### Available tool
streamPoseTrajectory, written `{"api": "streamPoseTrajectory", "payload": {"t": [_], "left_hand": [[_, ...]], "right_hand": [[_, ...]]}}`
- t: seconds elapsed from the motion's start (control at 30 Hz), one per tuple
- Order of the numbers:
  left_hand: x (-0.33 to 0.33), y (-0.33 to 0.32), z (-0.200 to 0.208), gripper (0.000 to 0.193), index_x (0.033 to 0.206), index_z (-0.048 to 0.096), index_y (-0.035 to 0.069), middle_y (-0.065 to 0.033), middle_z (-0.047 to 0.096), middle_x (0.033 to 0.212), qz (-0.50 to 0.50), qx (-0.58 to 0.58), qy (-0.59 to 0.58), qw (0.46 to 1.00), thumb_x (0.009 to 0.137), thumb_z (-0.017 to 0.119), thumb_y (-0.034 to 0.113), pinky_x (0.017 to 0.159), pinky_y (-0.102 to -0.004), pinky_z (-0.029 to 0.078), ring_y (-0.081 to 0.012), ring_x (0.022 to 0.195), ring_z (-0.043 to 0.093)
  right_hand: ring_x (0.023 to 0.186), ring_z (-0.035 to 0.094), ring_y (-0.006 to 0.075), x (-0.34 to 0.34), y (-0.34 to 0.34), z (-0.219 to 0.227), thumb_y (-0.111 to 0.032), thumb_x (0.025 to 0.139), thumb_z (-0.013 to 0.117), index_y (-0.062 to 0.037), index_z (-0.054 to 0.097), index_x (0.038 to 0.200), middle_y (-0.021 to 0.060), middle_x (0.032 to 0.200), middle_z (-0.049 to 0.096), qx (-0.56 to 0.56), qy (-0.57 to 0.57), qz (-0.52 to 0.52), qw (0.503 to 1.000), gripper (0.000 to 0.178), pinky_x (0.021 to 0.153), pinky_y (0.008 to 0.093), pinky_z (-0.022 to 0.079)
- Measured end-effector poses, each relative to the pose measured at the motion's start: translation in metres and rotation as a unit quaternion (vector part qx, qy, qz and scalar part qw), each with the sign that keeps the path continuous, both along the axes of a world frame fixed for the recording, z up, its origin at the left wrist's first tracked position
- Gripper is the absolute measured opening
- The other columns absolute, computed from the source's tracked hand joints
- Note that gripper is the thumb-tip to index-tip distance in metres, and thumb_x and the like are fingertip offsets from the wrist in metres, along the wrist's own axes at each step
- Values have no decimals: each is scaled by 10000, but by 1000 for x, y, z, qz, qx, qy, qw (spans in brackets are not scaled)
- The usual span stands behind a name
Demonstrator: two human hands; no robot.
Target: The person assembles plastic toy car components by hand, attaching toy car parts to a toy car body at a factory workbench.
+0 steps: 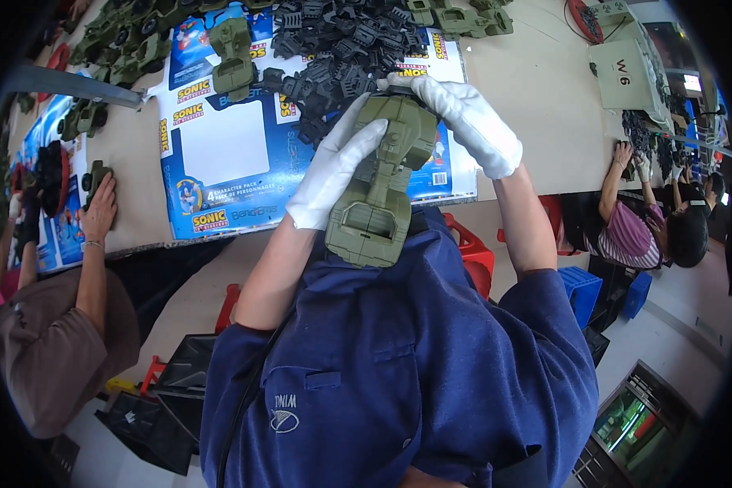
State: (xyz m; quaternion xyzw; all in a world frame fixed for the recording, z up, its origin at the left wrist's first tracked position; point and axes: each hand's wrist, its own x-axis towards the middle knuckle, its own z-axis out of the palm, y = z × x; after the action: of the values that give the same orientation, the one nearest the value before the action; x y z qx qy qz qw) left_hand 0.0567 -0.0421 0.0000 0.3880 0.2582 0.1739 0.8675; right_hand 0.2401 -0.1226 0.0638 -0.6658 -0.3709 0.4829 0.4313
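Observation:
A green plastic toy vehicle (372, 213) is held up in front of my chest, over the table's near edge. My white-gloved left hand (333, 172) grips its left side, with the thumb lying across the top. The white-gloved right hand (469, 124) closes around its far right end, fingertips curled over the front. A dark part shows beneath those fingertips, mostly hidden. Just beyond both hands lies a heap of black plastic parts (342, 41). Another green toy vehicle (233, 58) rests on the printed blue sheet (248, 191), left of the heap.
More green vehicles (130, 37) crowd the far left of the table (529, 81). A grey metal bar (81, 85) juts in there. A pale machine (626, 73) stands at the far right. Co-workers sit on both sides; one person's hand (99, 203) touches a green vehicle at left.

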Motion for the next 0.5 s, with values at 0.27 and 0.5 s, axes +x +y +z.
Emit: {"api": "streamPoseTrajectory", "payload": {"t": [0.27, 0.5], "left_hand": [[-3, -6, -1, 769, 1514, 222, -29, -149, 470, 1427, -8, 21, -3, 1000, 936, 638, 262, 1088, -291, 342, -157, 1293, 449], [-4, -4, -6, 730, 1505, 265, -15, -138, 475, 1434, -18, -42, -9, 999, 938, 634, 259, 1112, -308, 327, -179, 1323, 439]], "right_hand": [[1055, 587, 131, -8, -11, -8, -392, 1012, 504, -44, 650, 1240, 75, 1150, 678, 42, -17, -29, 999, 441, 947, 272, 447], [1006, 578, 115, -8, -12, -16, -408, 1005, 519, -25, 668, 1201, 63, 1104, 686, 28, -6, -60, 998, 455, 926, 271, 445]]}}
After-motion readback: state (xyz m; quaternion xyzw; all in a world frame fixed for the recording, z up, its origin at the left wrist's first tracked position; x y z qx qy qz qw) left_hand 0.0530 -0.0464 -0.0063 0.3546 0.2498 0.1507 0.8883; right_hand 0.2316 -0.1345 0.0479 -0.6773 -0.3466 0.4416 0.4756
